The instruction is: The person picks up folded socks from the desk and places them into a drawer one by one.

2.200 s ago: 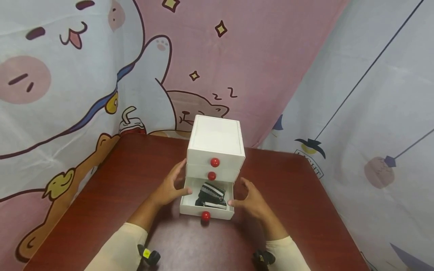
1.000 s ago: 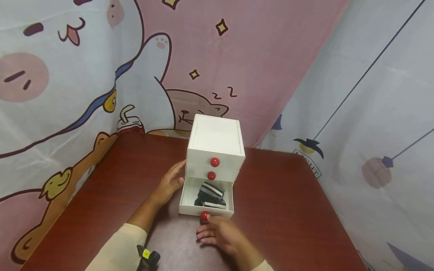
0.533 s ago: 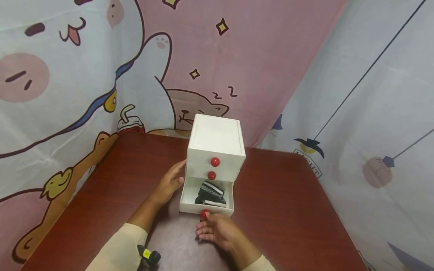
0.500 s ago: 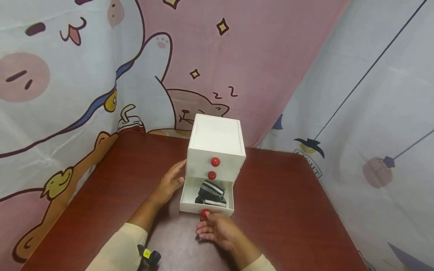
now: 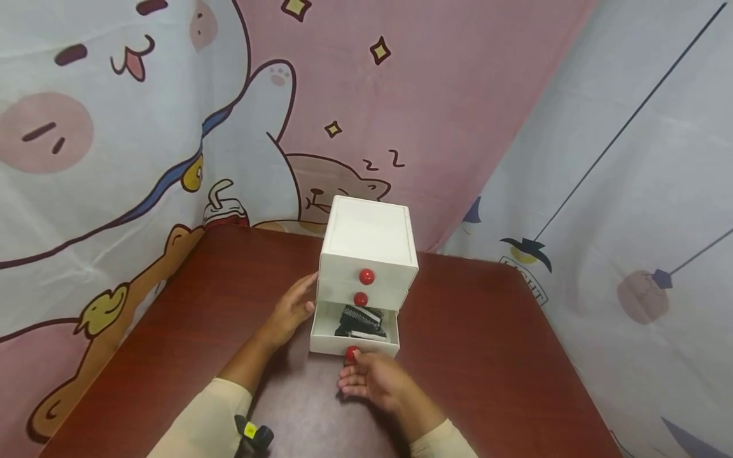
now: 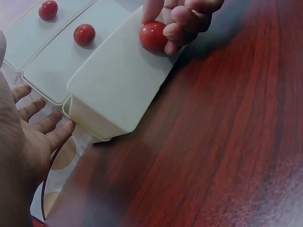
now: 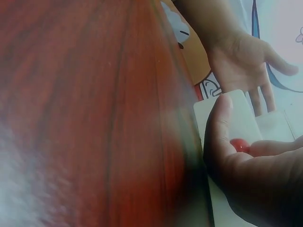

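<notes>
A small white drawer cabinet (image 5: 369, 229) stands on the table, its bottom drawer (image 5: 326, 345) pulled out. Inside that drawer lie folded black-and-white striped cloth pieces (image 5: 362, 318). My right hand (image 5: 378, 380) is at the front and pinches the drawer's red knob (image 6: 152, 36) between thumb and fingers. Along the cabinet's left side my left hand (image 5: 286, 320) rests with straight, spread fingers (image 6: 59, 135), the fingertips right at its wall. The two upper drawers are closed, each with a red knob (image 5: 366, 276).
The dark red wooden table (image 5: 487, 356) extends on both sides of the cabinet. Behind it hangs a cartoon-printed curtain (image 5: 446, 114). A black wrist strap with a small device (image 5: 254, 434) sits on the left sleeve.
My right hand has come from the drawer's right side to its knob. The bottom drawer has slid slightly inward. My left thumb has left the drawer's inside for the cabinet's left side.
</notes>
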{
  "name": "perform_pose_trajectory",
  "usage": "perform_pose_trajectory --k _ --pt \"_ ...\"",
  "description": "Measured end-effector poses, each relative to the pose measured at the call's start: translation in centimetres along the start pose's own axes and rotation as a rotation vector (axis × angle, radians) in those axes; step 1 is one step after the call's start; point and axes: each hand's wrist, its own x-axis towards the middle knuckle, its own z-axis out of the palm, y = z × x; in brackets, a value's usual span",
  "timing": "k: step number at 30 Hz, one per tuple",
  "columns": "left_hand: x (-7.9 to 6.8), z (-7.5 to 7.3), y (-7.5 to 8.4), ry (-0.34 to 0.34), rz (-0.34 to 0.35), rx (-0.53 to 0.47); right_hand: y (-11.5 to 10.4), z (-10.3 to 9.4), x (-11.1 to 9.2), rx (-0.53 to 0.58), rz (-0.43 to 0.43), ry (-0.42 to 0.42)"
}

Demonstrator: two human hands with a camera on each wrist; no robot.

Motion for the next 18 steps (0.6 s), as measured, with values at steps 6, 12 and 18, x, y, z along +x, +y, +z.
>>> perform_pose_trajectory --k 6,12,18 --pt "0.1 0.0 0.0 -0.007 -0.002 0.000 -0.6 -0.1 0.6 -0.001 0.002 0.009" --pt "0.1 0.0 0.0 -0.004 0.011 0.002 -0.8 -0.2 1.7 0.006 -0.008 0.005" --pt "0.1 0.0 0.1 0.003 0.024 0.011 -1.2 -0.6 2.5 0.005 -0.012 0.012"
